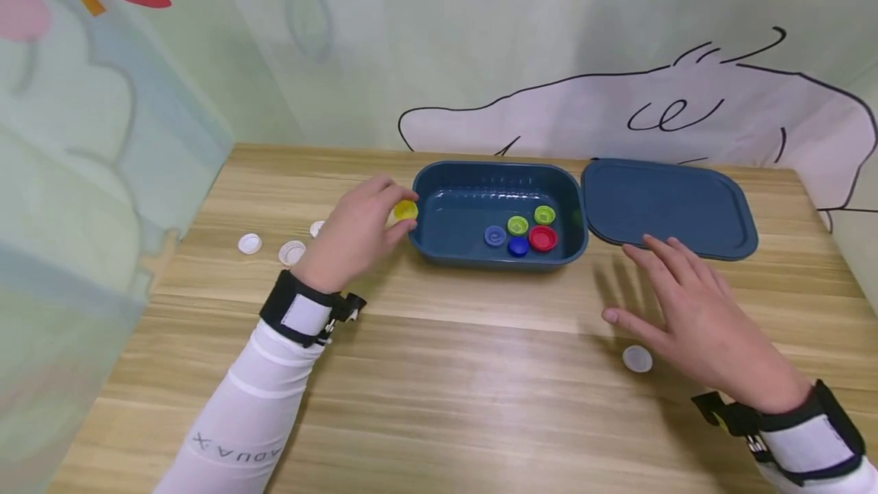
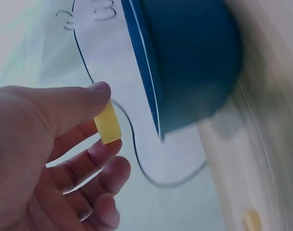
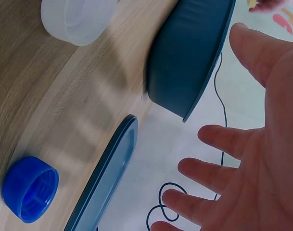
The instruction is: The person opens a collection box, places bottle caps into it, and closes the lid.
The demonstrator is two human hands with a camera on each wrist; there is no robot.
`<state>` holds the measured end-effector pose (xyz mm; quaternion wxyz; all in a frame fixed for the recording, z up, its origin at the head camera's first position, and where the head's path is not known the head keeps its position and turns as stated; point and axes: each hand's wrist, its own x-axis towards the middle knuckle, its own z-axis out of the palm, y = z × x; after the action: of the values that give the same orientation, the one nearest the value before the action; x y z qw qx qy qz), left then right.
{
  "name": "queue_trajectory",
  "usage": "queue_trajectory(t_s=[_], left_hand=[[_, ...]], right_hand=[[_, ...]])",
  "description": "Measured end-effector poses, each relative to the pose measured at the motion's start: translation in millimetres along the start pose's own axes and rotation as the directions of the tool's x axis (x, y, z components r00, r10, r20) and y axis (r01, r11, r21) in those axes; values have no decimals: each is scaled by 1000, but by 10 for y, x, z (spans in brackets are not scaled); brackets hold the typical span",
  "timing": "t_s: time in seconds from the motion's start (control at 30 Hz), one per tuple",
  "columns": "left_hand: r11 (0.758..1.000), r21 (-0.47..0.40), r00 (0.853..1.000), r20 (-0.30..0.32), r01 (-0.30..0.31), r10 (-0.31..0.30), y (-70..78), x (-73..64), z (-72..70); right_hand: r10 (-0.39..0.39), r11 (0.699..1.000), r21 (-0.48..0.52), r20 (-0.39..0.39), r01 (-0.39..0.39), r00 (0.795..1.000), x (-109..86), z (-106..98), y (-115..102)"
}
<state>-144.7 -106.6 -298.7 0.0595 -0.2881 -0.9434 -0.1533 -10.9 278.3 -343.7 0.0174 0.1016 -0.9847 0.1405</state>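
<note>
My left hand point(image 1: 353, 231) pinches a yellow bottle cap point(image 1: 405, 210) between thumb and fingers, just outside the left rim of a dark blue container point(image 1: 501, 264). In the left wrist view the yellow cap point(image 2: 108, 124) is held edge-on, apart from the container wall point(image 2: 199, 62). Inside the container lie several caps: green point(image 1: 545, 215), light blue point(image 1: 495, 235), dark blue point(image 1: 518, 246) and red point(image 1: 543, 238). My right hand point(image 1: 706, 319) hovers above the table with fingers spread, holding nothing. Near its thumb lies a whitish translucent cap point(image 1: 637, 358).
A flat blue lid point(image 1: 668, 208) lies right of the container. Several white caps point(image 1: 250, 243) sit left of my left hand. In the right wrist view a blue cap point(image 3: 30, 189) stands on the table. The left wrist view shows a yellowish cap point(image 2: 252, 220). A printed curtain hangs behind.
</note>
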Motion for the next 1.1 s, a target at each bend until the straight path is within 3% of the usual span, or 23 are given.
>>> queue_trajectory(t_s=[0.23,0.5,0.67,0.87,1.1], left_hand=[[996,89,997,74,-8,1,223,212,187],[997,75,998,60,-7,3,206,224,301],[998,45,999,19,46,-47,47,156,239],[988,48,988,-36,150,-149,-312,93,154],[964,79,967,2,254,-255,-618,24,199]], right_hand=[[-12,1000,2,-14,12,1000,-8,6,-31],[-17,1000,7,-18,17,1000,-13,26,-52],[-22,1000,7,-19,22,1000,-15,29,-49],[-21,1000,7,-14,21,1000,-16,18,-61],[-23,1000,1,-12,23,1000,-16,-11,-89]])
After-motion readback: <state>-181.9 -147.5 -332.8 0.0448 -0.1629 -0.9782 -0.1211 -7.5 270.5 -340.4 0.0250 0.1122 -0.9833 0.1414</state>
